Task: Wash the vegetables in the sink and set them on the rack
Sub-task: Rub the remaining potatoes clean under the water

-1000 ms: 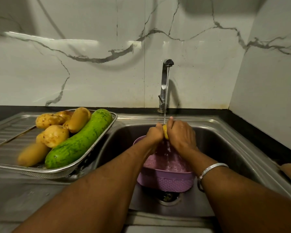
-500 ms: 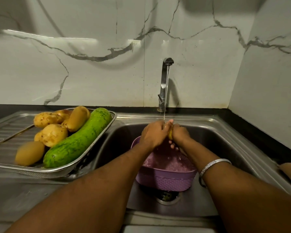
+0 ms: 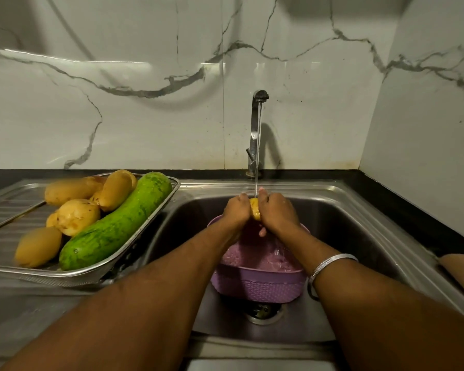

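The potato (image 3: pixel 255 208) sits squeezed between both hands under the running water, directly over the purple basket (image 3: pixel 260 285) that stands in the sink (image 3: pixel 359 236). Only a thin yellow sliver of it shows between the palms.

What I'd worry about is a slip. The skin is wet, the stream from the tap (image 3: pixel 257 124) lands right on the grip, and so little of the potato sticks out that one hard rub could squirt it free. It would likely drop into the basket just below the grip, which is harmless, but a sideways pop could send it onto the steel bottom towards the drain (image 3: pixel 263 311). The carry afterwards looks riskier to me: the rack (image 3: pixel 156 223), well off to the left of the grip, is already piled with potatoes (image 3: pixel 75 215) and a long green cucumber (image 3: pixel 118 223), so another round one set on top may roll off the heap or over the rim.

As for the grip, the left hand (image 3: pixel 236 210) is curled round the potato's left side and the right hand (image 3: pixel 276 212) is curled round its right, thumbs up near the stream, the two hands pressed close with only the potato between them. A fingertip shows below the right hand; how the other fingers lie underneath I cannot tell. A silver bangle (image 3: pixel 324 269) sits on the right wrist, nearer the person than the grip.
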The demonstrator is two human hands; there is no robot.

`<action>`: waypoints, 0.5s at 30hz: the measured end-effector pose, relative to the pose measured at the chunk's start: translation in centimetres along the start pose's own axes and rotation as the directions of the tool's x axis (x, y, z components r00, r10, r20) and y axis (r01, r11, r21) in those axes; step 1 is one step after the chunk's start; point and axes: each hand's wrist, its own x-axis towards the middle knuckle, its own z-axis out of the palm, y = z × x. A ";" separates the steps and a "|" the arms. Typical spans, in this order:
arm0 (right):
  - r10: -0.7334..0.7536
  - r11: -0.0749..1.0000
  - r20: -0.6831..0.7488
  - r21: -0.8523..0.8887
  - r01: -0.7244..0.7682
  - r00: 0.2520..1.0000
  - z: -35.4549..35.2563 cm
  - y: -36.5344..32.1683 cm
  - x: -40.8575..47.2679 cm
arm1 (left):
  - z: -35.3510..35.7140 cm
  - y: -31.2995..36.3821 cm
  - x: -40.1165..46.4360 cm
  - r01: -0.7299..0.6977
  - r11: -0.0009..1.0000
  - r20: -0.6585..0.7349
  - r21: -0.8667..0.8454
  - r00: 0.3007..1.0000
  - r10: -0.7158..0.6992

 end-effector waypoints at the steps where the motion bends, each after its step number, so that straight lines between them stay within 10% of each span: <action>1: -0.071 0.997 -0.013 -0.018 0.071 0.997 0.0 -0.1 -0.1 | -0.1 0.1 -0.2 0.062 0.995 -0.005 -0.072 0.998 -0.062; 4: -0.277 0.958 -0.022 -0.083 0.274 0.961 0.3 -0.7 -0.4 | -0.2 0.0 0.2 0.110 0.966 -0.034 -0.236 0.992 -0.121; 8: -0.289 0.957 -0.085 -0.036 0.287 0.954 0.1 -1.4 -0.4 | -0.7 0.4 0.3 -0.207 0.967 -0.268 0.146 0.933 0.240; 11: 0.064 0.946 -0.056 0.323 -0.043 0.996 -1.0 -2.1 -0.5 | -0.9 1.6 -1.2 -0.434 0.795 -0.217 0.424 0.803 0.554; 15: 0.250 0.525 0.526 0.632 -0.570 0.813 -2.2 -1.9 -0.6 | -0.8 1.6 -2.2 -0.525 0.648 -0.179 0.551 0.684 0.707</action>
